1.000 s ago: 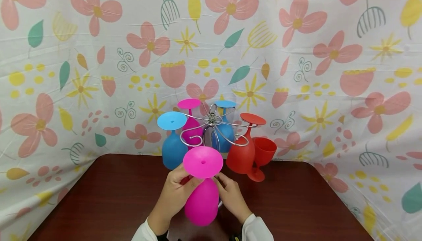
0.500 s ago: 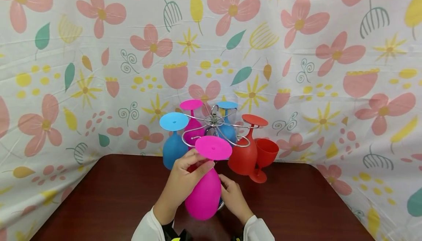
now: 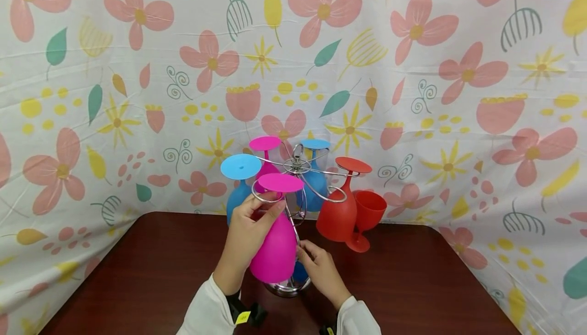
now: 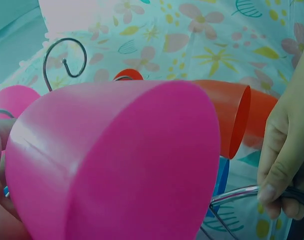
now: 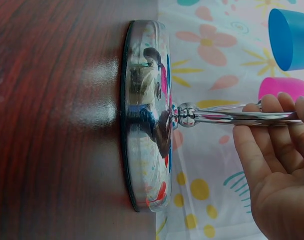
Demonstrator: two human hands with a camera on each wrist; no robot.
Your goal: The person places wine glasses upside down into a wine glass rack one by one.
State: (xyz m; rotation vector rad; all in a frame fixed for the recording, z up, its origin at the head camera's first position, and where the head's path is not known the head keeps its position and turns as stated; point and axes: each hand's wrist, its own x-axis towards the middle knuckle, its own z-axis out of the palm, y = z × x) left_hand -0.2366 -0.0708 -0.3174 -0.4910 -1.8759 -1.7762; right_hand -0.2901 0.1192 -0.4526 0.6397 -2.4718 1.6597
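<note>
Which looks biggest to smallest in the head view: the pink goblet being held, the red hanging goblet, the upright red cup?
1. pink goblet, though it is nearest the camera.
2. red hanging goblet.
3. upright red cup, partly hidden.

rack side: hanging goblets ring the metal rack [image 3: 298,169] at left, back and right, with the red upright goblet [image 3: 367,218] touching the right hung one, so access there is blocked. the floral cloth [image 3: 412,70] closes off the rear and both sides. the brown table [image 3: 151,269] lies open to left, right and front of the rack base [image 5: 144,115].
</note>
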